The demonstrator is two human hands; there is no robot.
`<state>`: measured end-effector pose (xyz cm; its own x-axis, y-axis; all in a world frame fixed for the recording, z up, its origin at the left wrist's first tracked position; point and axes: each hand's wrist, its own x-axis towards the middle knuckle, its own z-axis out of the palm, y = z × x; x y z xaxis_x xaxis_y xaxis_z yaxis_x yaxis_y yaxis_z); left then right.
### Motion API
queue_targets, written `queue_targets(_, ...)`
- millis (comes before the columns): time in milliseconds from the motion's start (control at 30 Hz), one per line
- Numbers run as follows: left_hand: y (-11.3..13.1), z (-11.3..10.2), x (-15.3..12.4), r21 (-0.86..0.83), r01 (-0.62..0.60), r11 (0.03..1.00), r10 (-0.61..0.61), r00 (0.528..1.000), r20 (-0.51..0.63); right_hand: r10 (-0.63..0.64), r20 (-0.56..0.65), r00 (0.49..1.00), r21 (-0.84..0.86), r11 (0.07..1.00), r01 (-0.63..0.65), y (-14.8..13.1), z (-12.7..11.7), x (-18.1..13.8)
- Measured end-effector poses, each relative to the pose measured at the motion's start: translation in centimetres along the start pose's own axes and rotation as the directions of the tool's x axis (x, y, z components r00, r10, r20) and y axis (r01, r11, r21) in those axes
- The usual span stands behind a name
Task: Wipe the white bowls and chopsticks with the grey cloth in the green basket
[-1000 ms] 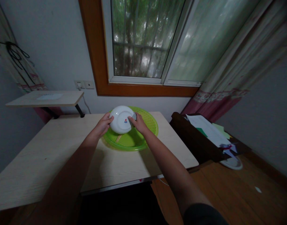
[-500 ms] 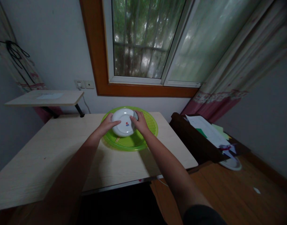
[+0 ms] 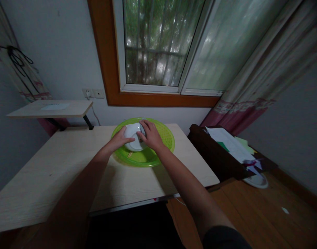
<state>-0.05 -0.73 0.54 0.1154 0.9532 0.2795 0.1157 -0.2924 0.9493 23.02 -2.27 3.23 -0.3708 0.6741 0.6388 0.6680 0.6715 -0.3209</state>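
Observation:
A white plate (image 3: 132, 133) lies upside down in a round green plastic basket (image 3: 163, 136) at the far side of the light wooden table (image 3: 57, 166). My left hand (image 3: 119, 140) grips the plate's left rim with curled fingers. My right hand (image 3: 149, 135) rests on top of the plate from the right, fingers spread over its underside. The plate is largely hidden by both hands. A pale stick-like object shows in the basket just below the plate.
A small raised shelf (image 3: 49, 109) stands at the table's back left. To the right a dark wooden piece of furniture (image 3: 215, 155) carries papers (image 3: 231, 143). A wall socket (image 3: 92, 93) sits under the window. Wooden floor lies at lower right.
The plate, held tilted above the basket a second ago, has come down flat into it. My right hand has slid from the rim onto the plate's top.

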Motion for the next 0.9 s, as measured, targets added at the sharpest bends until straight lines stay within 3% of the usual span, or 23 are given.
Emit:
queue_targets(167,-0.1,0.4,0.0,0.011,0.008,1.000,-0.008,0.999,0.034,-0.160,0.127,0.979,-0.015,0.987,0.163,-2.0,0.0,0.0)
queue_targets(300,-0.4,0.6,0.4,-0.053,0.008,0.999,-0.007,1.000,0.025,-0.169,0.126,0.978,0.010,0.986,0.169,-2.1,0.3,0.1)
queue_targets(433,-0.5,0.3,0.5,-0.031,0.021,0.999,-0.021,1.000,-0.007,-0.012,-0.018,1.000,0.090,0.996,0.014,-0.5,0.7,0.3)
queue_targets(600,-0.6,-0.3,0.3,-0.117,0.008,0.993,-0.027,0.987,-0.161,0.248,-0.121,0.961,0.275,0.939,-0.208,2.5,1.2,0.4)
queue_targets(700,-0.5,-0.3,0.2,-0.232,-0.004,0.973,-0.049,0.974,-0.221,0.403,-0.051,0.914,0.400,0.847,-0.351,3.4,1.4,0.3)
queue_targets(767,-0.3,-0.2,0.1,-0.282,-0.010,0.959,-0.061,0.968,-0.242,0.500,0.092,0.861,0.504,0.722,-0.473,3.4,1.5,0.1)
queue_targets(833,-0.1,-0.1,0.1,-0.312,-0.021,0.950,-0.062,0.966,-0.253,0.532,0.257,0.807,0.586,0.578,-0.568,3.0,1.5,-0.1)
queue_targets(900,0.1,-0.1,0.1,-0.330,-0.025,0.944,-0.063,0.965,-0.253,0.520,0.348,0.780,0.626,0.491,-0.606,2.7,1.4,-0.2)
